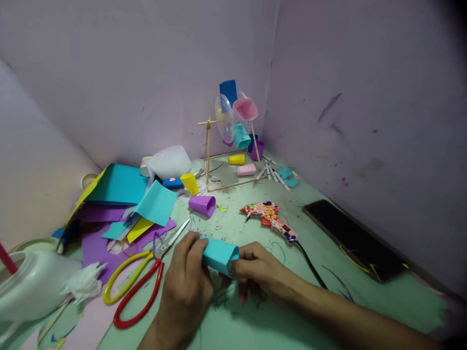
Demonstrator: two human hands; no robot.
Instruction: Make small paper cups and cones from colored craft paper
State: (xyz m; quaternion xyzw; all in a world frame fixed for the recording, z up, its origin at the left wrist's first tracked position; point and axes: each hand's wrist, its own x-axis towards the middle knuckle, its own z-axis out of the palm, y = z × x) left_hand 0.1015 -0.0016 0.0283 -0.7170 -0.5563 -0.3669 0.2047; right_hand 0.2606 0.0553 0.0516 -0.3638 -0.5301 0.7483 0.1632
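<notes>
A light-blue folded paper tube (219, 253) is held between both hands above the green tabletop. My left hand (189, 272) is closed around its left end. The fingers of my right hand (251, 270) pinch the open right end at the rim. Just left of my left hand lie scissors (158, 257) with one yellow and one red handle, blades pointing away. A purple paper cup (203, 205) rests on its side beyond the tube. To the right is a flower-patterned glue gun (270, 218), its nozzle facing left and its black cord running toward my right forearm.
At the back a stick frame (208, 155) carries a wheel of clear plastic discs (224, 119) with coloured paper cups. Coloured paper sheets (120, 184) pile up at left, near a white plastic jug (44, 282). A black phone (346, 233) lies at right by the wall.
</notes>
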